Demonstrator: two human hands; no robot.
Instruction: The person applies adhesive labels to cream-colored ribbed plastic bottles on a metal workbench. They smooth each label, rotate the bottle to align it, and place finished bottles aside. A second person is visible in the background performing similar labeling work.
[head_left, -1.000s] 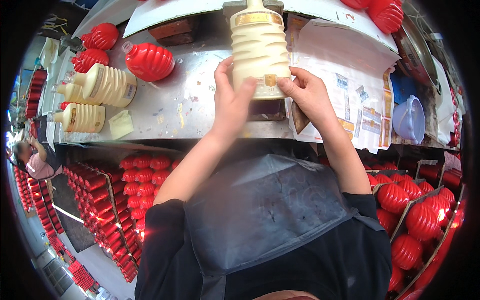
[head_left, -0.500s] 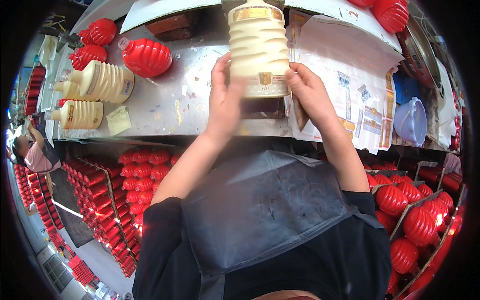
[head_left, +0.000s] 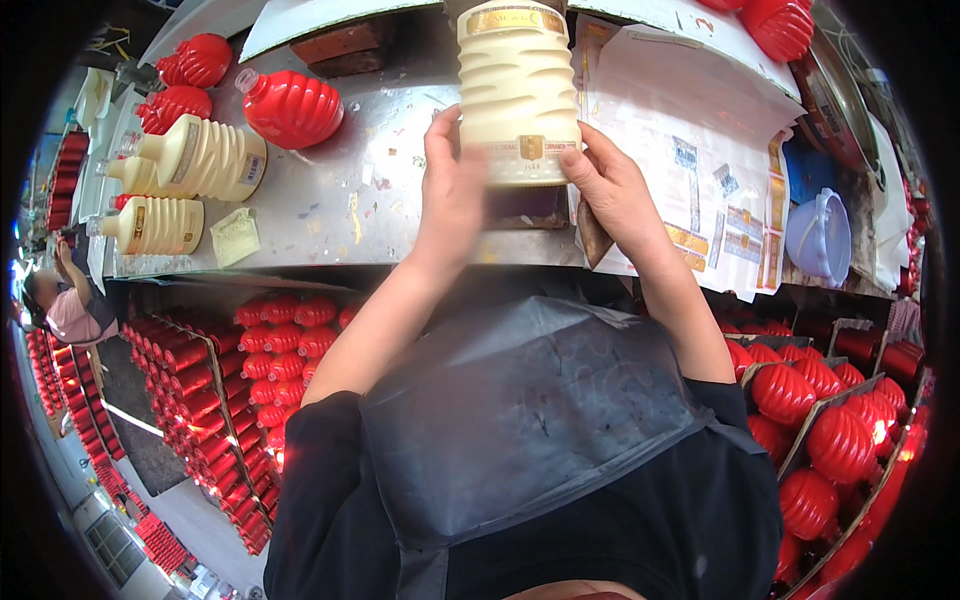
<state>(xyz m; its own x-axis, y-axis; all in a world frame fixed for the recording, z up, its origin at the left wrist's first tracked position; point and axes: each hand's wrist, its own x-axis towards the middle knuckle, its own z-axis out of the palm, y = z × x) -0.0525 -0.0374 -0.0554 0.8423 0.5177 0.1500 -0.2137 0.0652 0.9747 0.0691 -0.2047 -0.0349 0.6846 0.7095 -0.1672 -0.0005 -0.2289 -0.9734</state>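
Right, the metal counter (head_left: 330,215) stretches across the top of the view, scuffed and speckled. Below its edge on the left, rows of red ribbed bottles (head_left: 215,390) fill partitioned cartons; more red ones (head_left: 830,420) sit in cartons on the right. Printed label sheets (head_left: 690,150) lie spread over the counter's right half, a pale blue plastic bowl (head_left: 822,235) beside them. Front and centre, the cream ribbed bottle (head_left: 515,85) stands upright above the counter's near edge, between both hands. The left hand (head_left: 450,190) has its grip closed on the bottle's lower left side; the right hand (head_left: 615,190) presses fingers against the gold label band at its base. Off left, two cream bottles (head_left: 195,160) lie on their sides, near one loose red bottle (head_left: 292,107) and a small yellow note (head_left: 235,235).
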